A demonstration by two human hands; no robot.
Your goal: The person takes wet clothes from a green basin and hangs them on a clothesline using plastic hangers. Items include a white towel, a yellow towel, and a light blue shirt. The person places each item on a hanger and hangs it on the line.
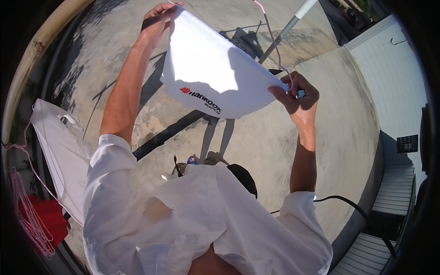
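A white terry towel (pixel 202 62) with a printed logo and writing hangs stretched between my hands, partly in bright sun. My left hand (pixel 158 22) pinches its upper left corner at the top of the view, where a bit of pink wire shows. At the lower right, my right hand (pixel 304 94) grips the other corner against the bent end of a pink wire hanger (pixel 272 36). A small light blue piece, perhaps a clothespin, (pixel 300 93) sticks out between the right fingers. The hanger's top lies beyond the picture's edge.
On the left, a bamboo pole (pixel 29 62) carries another pink hanger (pixel 25 147) with a white garment (pixel 60 144). Several pink hangers (pixel 29 213) hang below, before a red cloth (pixel 41 220). A grey metal pole (pixel 283 34) slants ahead; a black cable (pixel 343 199) runs right.
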